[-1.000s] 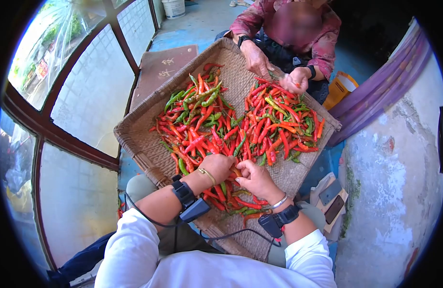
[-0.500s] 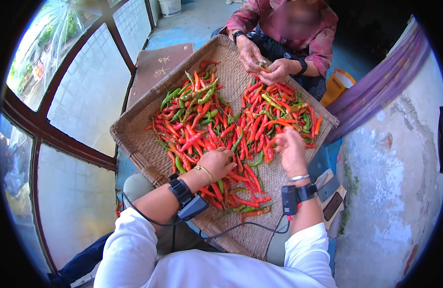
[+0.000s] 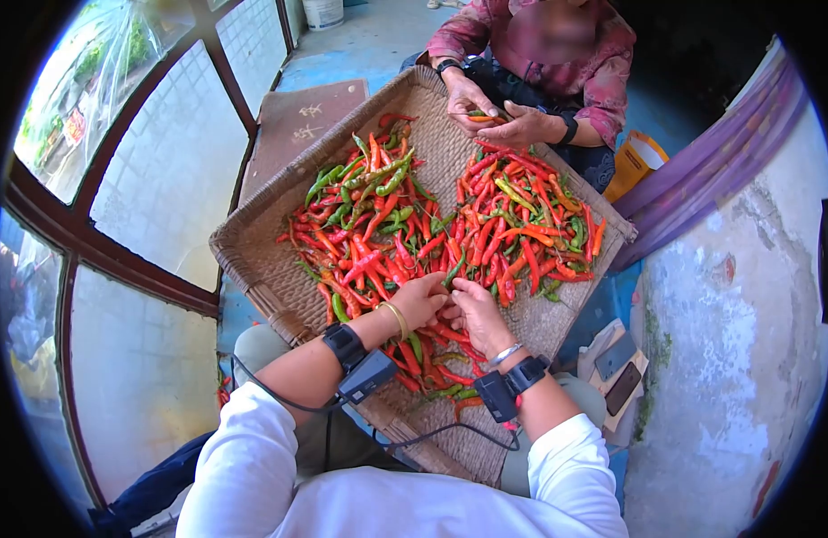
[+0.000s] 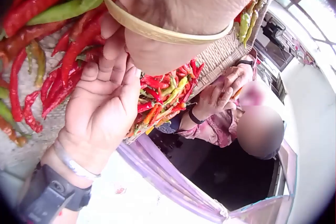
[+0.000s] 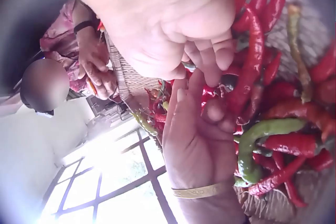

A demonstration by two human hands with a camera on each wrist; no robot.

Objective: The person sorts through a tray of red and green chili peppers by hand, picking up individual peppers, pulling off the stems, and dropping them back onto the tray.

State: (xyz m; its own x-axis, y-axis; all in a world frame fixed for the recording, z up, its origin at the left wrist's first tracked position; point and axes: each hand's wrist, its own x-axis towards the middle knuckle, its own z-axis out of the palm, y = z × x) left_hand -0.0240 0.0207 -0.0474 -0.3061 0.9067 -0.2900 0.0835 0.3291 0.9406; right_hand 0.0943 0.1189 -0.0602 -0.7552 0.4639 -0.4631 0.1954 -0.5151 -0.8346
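Observation:
In the head view my left hand [image 3: 421, 301] and right hand [image 3: 479, 316] meet over a heap of chili peppers [image 3: 392, 242]. A curved dark green chili pepper [image 3: 454, 269] rises between their fingertips, its lower end pinched there. My fingers cover the rest of that end. The right wrist view has both hands close together, fingers curled toward each other, above red peppers and a bent green pepper [image 5: 252, 150]. My left wrist wears a gold bangle [image 3: 398, 318], my right a silver one [image 3: 506, 353].
A square woven tray [image 3: 252, 247] holds the peppers in left, right and near heaps. Across it, another person [image 3: 540, 63] handles an orange-and-green pepper [image 3: 486, 117]. Two phones [image 3: 623, 387] lie at the right by the wall. Glazed panels [image 3: 158, 170] stand on the left.
My right hand moved out to the right-hand heap, then came back beside my left. The green pepper between my fingertips has shifted slightly right. The other person's hands have drawn together around a pepper.

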